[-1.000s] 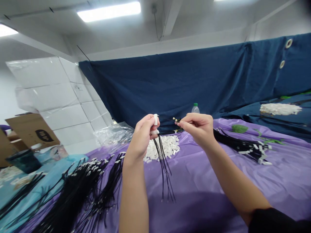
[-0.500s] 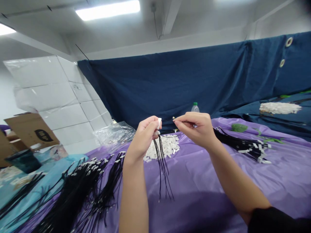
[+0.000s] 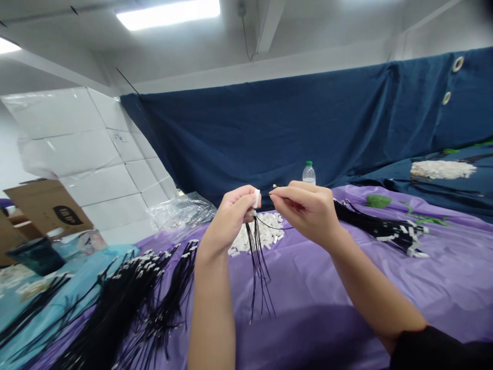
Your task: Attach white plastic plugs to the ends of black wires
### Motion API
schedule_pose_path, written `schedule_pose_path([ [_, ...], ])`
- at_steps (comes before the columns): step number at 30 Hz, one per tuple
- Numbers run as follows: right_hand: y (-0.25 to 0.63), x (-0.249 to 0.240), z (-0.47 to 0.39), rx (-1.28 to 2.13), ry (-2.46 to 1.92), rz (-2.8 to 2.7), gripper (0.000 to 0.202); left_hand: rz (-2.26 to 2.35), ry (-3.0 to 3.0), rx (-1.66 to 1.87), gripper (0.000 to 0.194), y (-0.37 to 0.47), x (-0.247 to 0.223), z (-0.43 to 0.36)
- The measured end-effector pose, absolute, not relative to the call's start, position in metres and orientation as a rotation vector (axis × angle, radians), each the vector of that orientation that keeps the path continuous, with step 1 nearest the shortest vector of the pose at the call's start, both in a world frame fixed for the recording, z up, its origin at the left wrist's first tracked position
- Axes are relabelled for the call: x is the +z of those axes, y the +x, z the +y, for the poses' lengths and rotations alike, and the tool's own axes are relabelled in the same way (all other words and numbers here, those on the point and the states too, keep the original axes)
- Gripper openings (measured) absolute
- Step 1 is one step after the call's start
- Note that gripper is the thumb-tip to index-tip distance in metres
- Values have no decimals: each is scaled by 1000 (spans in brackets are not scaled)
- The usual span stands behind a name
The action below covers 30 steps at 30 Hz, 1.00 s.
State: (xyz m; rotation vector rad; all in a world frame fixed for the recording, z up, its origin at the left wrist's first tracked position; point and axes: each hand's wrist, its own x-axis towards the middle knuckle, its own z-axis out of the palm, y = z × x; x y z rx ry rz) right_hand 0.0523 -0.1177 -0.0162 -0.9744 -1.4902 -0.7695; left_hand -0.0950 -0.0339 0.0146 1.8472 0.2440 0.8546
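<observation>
My left hand [image 3: 232,216] is closed on a small white piece [image 3: 257,198] and several thin black cords [image 3: 257,252], which hang down from it over the purple cloth. To its right, my right hand [image 3: 308,208] is pinched round a black cord that runs across toward my left hand. The tips of my thumb and forefinger hide most of that end. Behind and below my left hand lies a pile of small white pieces [image 3: 271,231].
Bundles of black cords with white ends lie at left [image 3: 127,293] and at right [image 3: 396,231] on the purple cloth [image 3: 308,288]. A bottle [image 3: 308,173], a plastic bag [image 3: 183,213], a cardboard box [image 3: 50,208] and a dark bucket [image 3: 36,256] stand farther off.
My right hand has shifted slightly left and down, uncovering more of the bottle. The white piece in my left hand has moved slightly right.
</observation>
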Motion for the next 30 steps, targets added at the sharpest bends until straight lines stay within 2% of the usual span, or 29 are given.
schedule_pose_path([
  [11, 51, -15, -117, -772, -986, -1492, 15, 215, 1801, 840, 20, -95, 15, -34],
  [13, 52, -15, -117, -863, -976, -1439, 12, 232, 1747, 864, 21, -94, 15, -34],
  [17, 46, -16, -127, -1139, -826, -1223, 18, 251, 1631, 979, 19, -90, 16, -31],
  [20, 38, -16, -139, -851, -810, -1422, 15, 220, 1560, 1078, 19, -90, 16, -30],
  [23, 33, -18, -140, -483, -1019, -1652, 5, 209, 1513, 1136, 21, -91, 16, -30],
  [30, 34, -25, -113, -319, -1235, -1653, 6, 240, 1492, 1147, 18, -90, 17, -34],
])
